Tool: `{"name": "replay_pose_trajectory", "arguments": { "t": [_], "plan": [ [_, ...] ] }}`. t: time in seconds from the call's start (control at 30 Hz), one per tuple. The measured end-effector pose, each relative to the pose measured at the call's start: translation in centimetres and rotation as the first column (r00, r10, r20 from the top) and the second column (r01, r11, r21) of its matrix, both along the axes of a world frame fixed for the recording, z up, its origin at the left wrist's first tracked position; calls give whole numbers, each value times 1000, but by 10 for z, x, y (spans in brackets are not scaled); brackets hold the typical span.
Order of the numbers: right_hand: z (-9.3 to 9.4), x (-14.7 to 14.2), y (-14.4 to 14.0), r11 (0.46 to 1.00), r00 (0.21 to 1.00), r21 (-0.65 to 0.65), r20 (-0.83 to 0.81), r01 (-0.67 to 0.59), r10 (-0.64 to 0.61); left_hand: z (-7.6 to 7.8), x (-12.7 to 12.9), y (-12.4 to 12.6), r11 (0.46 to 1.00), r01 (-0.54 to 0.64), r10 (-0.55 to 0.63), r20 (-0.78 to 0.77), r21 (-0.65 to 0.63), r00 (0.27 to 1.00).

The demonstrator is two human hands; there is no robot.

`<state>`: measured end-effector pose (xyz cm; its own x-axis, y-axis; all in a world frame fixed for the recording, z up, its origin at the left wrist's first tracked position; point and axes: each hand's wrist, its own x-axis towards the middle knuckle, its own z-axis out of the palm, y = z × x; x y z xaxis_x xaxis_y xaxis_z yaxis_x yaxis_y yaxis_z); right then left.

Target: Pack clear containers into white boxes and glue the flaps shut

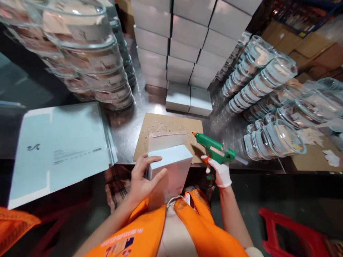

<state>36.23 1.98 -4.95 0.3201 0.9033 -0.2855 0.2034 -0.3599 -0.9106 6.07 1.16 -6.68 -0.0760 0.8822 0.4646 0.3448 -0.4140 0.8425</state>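
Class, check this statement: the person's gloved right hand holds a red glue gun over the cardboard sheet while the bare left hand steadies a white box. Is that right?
Not quite: the glue gun is green, not red, with an orange tip, as the head view shows. The rest stands: the gloved right hand holds it over the cardboard sheet, and the bare left hand steadies the white box.

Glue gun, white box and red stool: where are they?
glue gun (214, 149), head view, green body.
white box (171, 167), head view, top face.
red stool (292, 228), head view, seat edge.

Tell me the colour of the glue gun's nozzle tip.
Orange, on the green plastic glue gun; seen in the head view.
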Motion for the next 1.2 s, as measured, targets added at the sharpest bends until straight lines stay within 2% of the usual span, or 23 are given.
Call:
{"name": "replay_pose_trajectory", "arguments": {
  "t": [0.13, 0.23, 0.33, 0.4, 0.43, 0.5, 0.57, 0.63, 0.73, 0.77, 0.8, 0.87, 0.9, 0.93, 0.97, 1.07, 1.2],
  "plan": [
    [2, 17, 43, 984, 999, -171, -27, -44, 40, -3, -5, 3, 1000, 17, -18, 41, 19, 999],
    [11, 31, 56, 975, 996, -219, 74, -27, 44, 0, -7, 4, 999, 28, -30, 79, 22, 996],
    [27, 30, 51, 990, 979, -140, 201, 24, 4, 3, -8, 6, 999, 34, -35, 109, 7, 993],
    [37, 11, 44, 1000, 976, -21, 217, 10, -5, 4, -7, 8, 999, 38, -37, 111, 0, 993],
    [42, -2, 42, 998, 984, 38, 174, -41, 34, 4, -7, 8, 999, 49, -48, 112, -1, 993],
    [47, -33, 41, 971, 977, 120, -9, -209, 211, 2, -5, 10, 996, 94, -94, 112, 11, 989],
    [46, -60, 44, 925, 891, 154, -252, -348, 378, -2, -3, 9, 992, 120, -122, 103, 26, 987],
    [41, -74, 49, 915, 820, 145, -408, -376, 402, -7, -1, 9, 994, 101, -104, 103, 28, 989],
    [31, -69, 53, 929, 844, 173, -389, -327, 369, -13, 4, 10, 998, 50, -54, 206, 23, 977],
    [29, -63, 53, 906, 841, 210, -342, -368, 420, -14, 5, 11, 998, 52, -55, 276, 21, 960],
    [27, -55, 52, 857, 816, 258, -277, -446, 508, -15, 6, 13, 998, 64, -65, 348, 14, 935],
    [27, -42, 50, 686, 703, 348, -97, -639, 704, -16, 5, 16, 994, 110, -95, 457, -7, 884],
    [27, -37, 49, 594, 643, 378, 5, -710, 765, -16, 3, 18, 991, 136, -112, 470, -17, 875],
    [28, -34, 48, 524, 607, 401, 107, -751, 788, -16, 1, 19, 987, 156, -129, 451, -24, 883],
    [29, -34, 47, 480, 590, 411, 200, -775, 782, -15, -2, 19, 986, 167, -143, 411, -23, 900],
    [34, -42, 44, 392, 551, 412, 406, -822, 729, -9, -10, 18, 985, 175, -169, 267, 0, 949],
    [39, -54, 46, 264, 461, 404, 536, -876, 707, 1, -11, 14, 988, 152, -145, 220, -17, 965]
  ]
}}
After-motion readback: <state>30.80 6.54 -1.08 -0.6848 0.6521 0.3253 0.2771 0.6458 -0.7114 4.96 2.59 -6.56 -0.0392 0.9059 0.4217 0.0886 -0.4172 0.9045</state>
